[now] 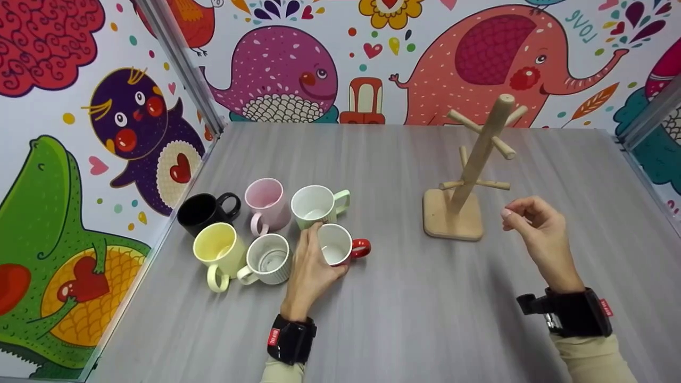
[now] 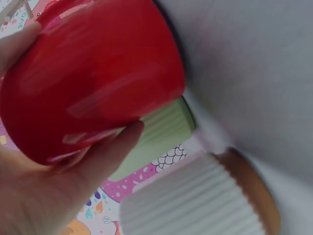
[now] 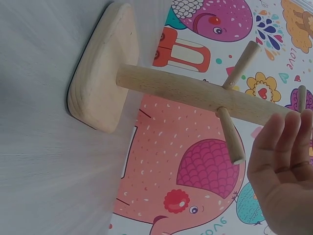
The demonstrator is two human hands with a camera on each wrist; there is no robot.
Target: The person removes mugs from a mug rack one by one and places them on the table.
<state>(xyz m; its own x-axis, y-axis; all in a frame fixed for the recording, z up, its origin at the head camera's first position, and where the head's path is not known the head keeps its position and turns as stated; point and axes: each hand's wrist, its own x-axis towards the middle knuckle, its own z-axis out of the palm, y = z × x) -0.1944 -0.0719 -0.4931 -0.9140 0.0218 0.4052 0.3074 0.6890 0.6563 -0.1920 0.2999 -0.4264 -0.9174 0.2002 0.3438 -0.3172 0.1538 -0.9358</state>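
Observation:
A red mug [image 2: 98, 73] with a white inside stands among other mugs left of centre in the head view, its handle pointing right. My left hand [image 1: 311, 263] grips this mug round its sides, thumb in front and fingers behind. Directly behind is a pale green mug [image 1: 313, 207]; a white ribbed mug [image 1: 268, 259] stands to the left. My right hand [image 1: 540, 234] hovers at the right with loosely curled fingers, holding nothing. Nearest to it is a wooden mug tree [image 1: 468, 183] with bare pegs, apart from the fingers.
Further left stand a yellow mug [image 1: 221, 250], a pink mug [image 1: 267, 205] and a black mug [image 1: 205, 213], close together. The grey table [image 1: 393, 319] is bounded by printed panels [image 1: 367, 64] at the back and left.

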